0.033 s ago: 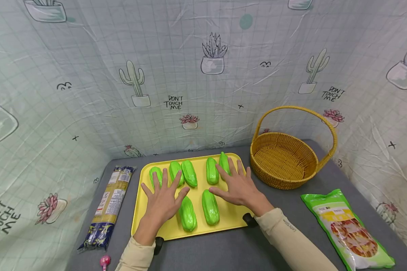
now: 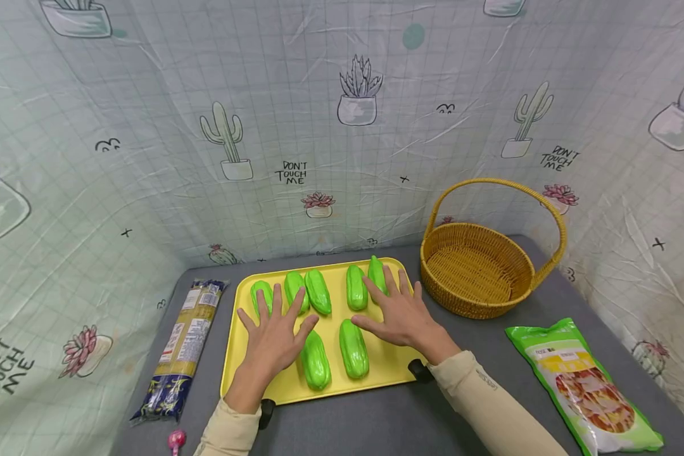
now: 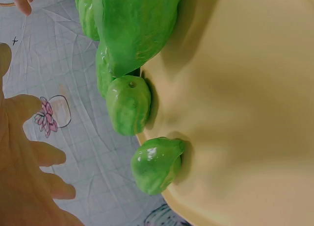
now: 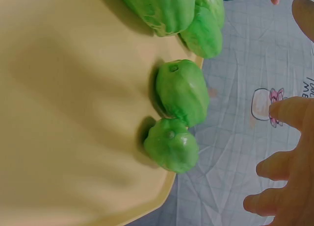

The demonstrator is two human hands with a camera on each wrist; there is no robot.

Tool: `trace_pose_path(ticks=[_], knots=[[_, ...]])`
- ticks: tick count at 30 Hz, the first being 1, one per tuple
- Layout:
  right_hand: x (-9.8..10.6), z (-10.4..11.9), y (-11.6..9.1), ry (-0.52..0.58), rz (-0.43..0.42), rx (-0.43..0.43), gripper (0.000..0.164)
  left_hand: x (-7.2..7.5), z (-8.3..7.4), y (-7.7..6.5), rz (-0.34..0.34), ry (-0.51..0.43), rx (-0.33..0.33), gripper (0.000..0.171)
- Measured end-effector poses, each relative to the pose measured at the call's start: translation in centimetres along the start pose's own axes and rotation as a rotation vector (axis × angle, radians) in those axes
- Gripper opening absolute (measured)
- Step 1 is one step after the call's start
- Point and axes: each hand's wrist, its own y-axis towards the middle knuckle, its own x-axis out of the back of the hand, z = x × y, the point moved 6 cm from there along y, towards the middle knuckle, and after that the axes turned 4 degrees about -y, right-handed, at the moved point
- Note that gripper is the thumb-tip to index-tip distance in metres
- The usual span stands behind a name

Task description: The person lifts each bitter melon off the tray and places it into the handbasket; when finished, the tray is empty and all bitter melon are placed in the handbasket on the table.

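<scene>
Both hands are spread over a yellow tray (image 2: 387,367) that holds several glossy green, cucumber-like vegetables. My left hand (image 2: 270,345) has its fingers apart over the tray's left side, partly covering the back-left vegetable (image 2: 260,292). Beside its thumb lies a front vegetable (image 2: 316,364). My right hand (image 2: 405,316) is likewise spread over the right side, its fingers overlapping the back-right vegetable (image 2: 377,273). Another front vegetable (image 2: 354,351) lies near the right thumb. In the wrist views, the left fingers (image 3: 49,155) and right fingers (image 4: 277,164) show apart from the vegetables, holding nothing.
A wicker basket (image 2: 473,304) with a tall handle stands right of the tray. Farther right lies a green food bag (image 2: 587,386). On the left are a long clear-and-blue noodle packet (image 2: 182,348) and a pink lollipop (image 2: 177,438). A printed cloth (image 2: 319,114) hangs behind.
</scene>
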Motion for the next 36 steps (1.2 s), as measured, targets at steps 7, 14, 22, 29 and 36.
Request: trace_pose_path(ticks=[7, 14, 22, 29, 36], knots=[[0.0, -0.1, 0.1, -0.003, -0.015, 0.000, 0.087, 0.2, 0.2, 0.1, -0.054, 0.004, -0.021, 0.072], [0.1, 0.5, 0.1, 0.040, 0.002, 0.031, 0.089, 2.9, 0.5, -0.3, -0.366, -0.122, -0.113, 0.049], [0.0, 0.9, -0.1, 0.094, 0.000, 0.042, 0.091, 4.4, 2.9, 0.1, -0.443, -0.248, -0.057, 0.048], [-0.6, 1.4, -0.1, 0.123, 0.018, 0.088, 0.091, 4.6, 6.7, 0.7, -0.410, -0.425, 0.089, 0.052], [-0.9, 1.2, -0.4, 0.119, 0.043, 0.082, 0.088, 3.6, 9.9, 0.7, -0.332, -0.561, 0.233, 0.058]])
